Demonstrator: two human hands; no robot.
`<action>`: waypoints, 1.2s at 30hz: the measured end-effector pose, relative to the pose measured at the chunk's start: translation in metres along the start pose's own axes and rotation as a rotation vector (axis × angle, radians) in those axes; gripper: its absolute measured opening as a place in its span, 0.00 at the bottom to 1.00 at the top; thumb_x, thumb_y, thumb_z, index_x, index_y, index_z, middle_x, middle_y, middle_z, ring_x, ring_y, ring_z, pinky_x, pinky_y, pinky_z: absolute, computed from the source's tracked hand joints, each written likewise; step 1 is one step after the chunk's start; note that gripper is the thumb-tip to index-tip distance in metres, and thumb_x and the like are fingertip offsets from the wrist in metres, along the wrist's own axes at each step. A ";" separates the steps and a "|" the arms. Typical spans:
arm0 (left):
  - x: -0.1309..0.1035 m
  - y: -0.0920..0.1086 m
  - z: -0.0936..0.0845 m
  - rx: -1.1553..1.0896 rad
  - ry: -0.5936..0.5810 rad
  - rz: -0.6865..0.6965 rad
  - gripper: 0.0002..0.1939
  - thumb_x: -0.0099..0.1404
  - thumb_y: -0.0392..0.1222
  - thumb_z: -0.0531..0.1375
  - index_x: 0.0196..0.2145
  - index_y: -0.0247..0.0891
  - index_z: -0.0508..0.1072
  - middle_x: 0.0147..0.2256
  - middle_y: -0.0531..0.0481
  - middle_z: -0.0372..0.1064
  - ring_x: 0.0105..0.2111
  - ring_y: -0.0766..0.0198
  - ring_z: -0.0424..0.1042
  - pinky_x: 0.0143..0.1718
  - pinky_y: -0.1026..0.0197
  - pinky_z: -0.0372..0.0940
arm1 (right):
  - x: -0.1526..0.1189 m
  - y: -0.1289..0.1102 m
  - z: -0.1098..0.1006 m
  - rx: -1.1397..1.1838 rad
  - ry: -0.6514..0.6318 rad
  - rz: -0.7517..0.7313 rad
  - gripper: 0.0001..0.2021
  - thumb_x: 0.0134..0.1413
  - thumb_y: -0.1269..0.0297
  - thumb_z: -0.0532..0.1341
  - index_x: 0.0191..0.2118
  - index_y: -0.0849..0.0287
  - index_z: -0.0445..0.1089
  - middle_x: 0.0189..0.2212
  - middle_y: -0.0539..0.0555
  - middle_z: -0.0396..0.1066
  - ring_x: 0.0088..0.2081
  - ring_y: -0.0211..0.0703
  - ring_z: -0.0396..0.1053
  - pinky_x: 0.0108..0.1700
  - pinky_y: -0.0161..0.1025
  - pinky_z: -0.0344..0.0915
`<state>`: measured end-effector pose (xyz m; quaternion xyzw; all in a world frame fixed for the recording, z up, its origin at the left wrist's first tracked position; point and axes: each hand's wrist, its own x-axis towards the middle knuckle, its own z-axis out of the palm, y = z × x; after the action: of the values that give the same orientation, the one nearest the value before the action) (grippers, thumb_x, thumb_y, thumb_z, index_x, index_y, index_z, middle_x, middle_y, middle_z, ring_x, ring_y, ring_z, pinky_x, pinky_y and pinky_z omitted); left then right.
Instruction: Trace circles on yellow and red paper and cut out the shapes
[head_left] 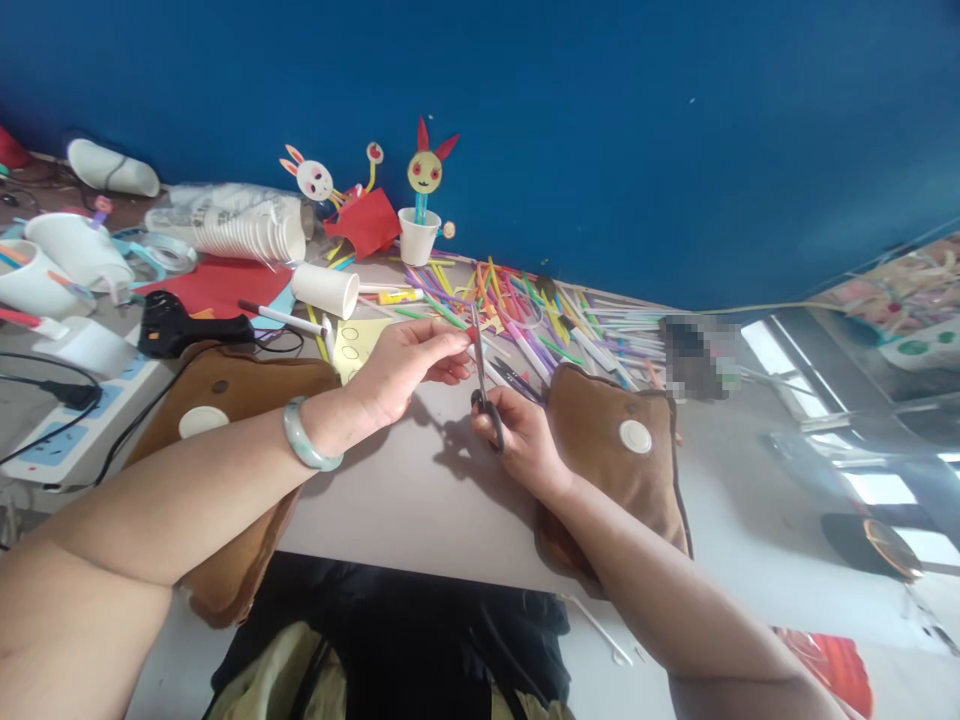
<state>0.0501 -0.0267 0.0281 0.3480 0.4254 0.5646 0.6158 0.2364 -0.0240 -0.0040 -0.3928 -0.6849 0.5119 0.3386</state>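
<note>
My right hand (525, 440) is closed around the dark handles of a pair of scissors (481, 360), whose blades point up and away from me. Just left of the blades, the fingertips of my left hand (409, 365) are pinched together. A speck of red shows at those fingertips, too small to name. Behind the scissors lies a second dark-handled tool (516, 380), partly hidden. A yellow sheet with drawn circles (356, 342) sits beside my left wrist, partly covered by it.
Colourful straws and strips (525, 310) are heaped along the blue wall. Two brown cushions (611, 440) flank my hands. Left are a black glue gun (176, 325), a power strip (64, 425) with cords and stacked paper cups (247, 228). A rabbit-eared figure in a cup (418, 240) stands behind.
</note>
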 end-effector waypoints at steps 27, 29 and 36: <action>-0.001 0.000 -0.001 0.054 0.004 0.054 0.11 0.56 0.45 0.69 0.29 0.36 0.75 0.25 0.54 0.73 0.23 0.70 0.71 0.30 0.64 0.68 | -0.002 -0.003 -0.001 -0.014 0.018 0.024 0.25 0.47 0.39 0.68 0.26 0.57 0.65 0.21 0.47 0.64 0.23 0.35 0.59 0.27 0.35 0.60; -0.002 0.001 -0.001 0.068 0.011 0.057 0.11 0.56 0.46 0.69 0.29 0.36 0.75 0.25 0.54 0.72 0.23 0.70 0.71 0.30 0.64 0.68 | -0.002 -0.003 -0.001 -0.026 0.021 0.032 0.25 0.47 0.38 0.68 0.26 0.57 0.65 0.21 0.47 0.64 0.23 0.35 0.59 0.27 0.35 0.60; -0.002 0.001 -0.001 0.079 0.010 0.075 0.11 0.56 0.46 0.68 0.29 0.36 0.75 0.26 0.53 0.72 0.23 0.70 0.70 0.30 0.64 0.67 | -0.002 -0.003 -0.001 -0.027 0.022 0.023 0.25 0.46 0.38 0.68 0.25 0.57 0.65 0.20 0.47 0.65 0.23 0.35 0.59 0.27 0.35 0.60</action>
<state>0.0487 -0.0286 0.0291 0.3847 0.4371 0.5718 0.5780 0.2381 -0.0257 -0.0011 -0.4106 -0.6835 0.5021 0.3348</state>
